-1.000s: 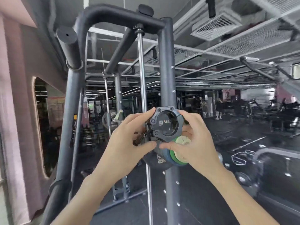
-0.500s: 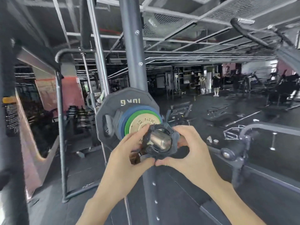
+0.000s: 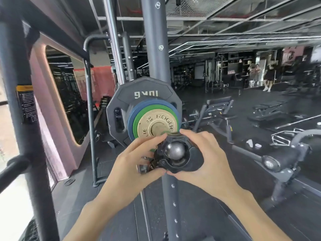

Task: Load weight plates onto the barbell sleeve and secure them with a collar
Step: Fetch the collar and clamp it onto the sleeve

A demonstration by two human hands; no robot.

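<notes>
Seating the collar [image 3: 175,165] is the step in hand: the black clamp ring sits around the outer end of the barbell sleeve [image 3: 175,150], whose steel end face shows through the ring's bore. The left hand [image 3: 133,164] pinches the collar's left side between thumb and forefinger, next to the clamp lever [image 3: 144,167]. The right hand [image 3: 208,159] pinches the right side the same way, so the fingers [image 3: 194,135] of both hands curl round the ring. The lever appears to stand out from the ring, so the clamp is judged unlatched. Further in along the sleeve sits the plate stack: a tan plate [image 3: 147,123] outermost, then a green plate [image 3: 139,113], a blue plate [image 3: 132,115] and a large black plate [image 3: 144,93] against the inner shoulder, with the rack upright [image 3: 154,49] behind. Whether the collar touches the tan plate cannot be told, though it looks closer to the sleeve's end than to the stack. Risks from here:

- If the lever is closed at this position, a gap would be left, and the plates could slide outward under load.
- If one side is pushed harder than the other, the ring could cock and bind on the sleeve.
- If the lever snaps shut while the left thumb is beside it, the thumb could be nipped.
- If the grip is released before latching, the collar could drop off the sleeve's end.
</notes>
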